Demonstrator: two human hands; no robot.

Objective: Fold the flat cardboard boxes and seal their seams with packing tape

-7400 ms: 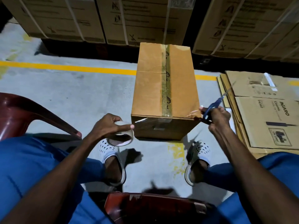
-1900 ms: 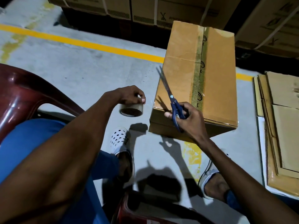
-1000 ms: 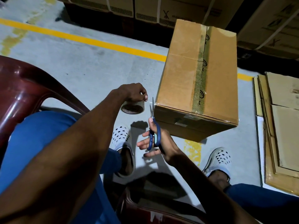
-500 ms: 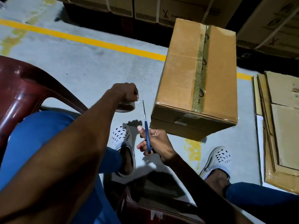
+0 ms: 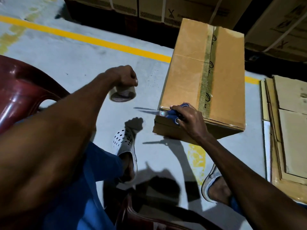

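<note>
A folded brown cardboard box (image 5: 186, 68) stands on the concrete floor ahead, with a strip of tape (image 5: 207, 70) running along its top seam. My left hand (image 5: 126, 75) is raised to the left of the box, closed over a roll of packing tape (image 5: 123, 94). My right hand (image 5: 187, 117) rests on the box's near top edge, gripping blue-handled scissors (image 5: 167, 112) whose blades point left, past the box corner.
A stack of flat cardboard boxes (image 5: 289, 130) lies on the floor at right. Strapped cartons (image 5: 149, 9) line the back behind a yellow floor line (image 5: 83, 37). A dark red plastic chair (image 5: 21, 90) is at left, and my feet are below the box.
My right hand has moved up and right from in front of the box onto its near top edge, turning the scissors to point left. My left hand with the tape roll stays about in place.
</note>
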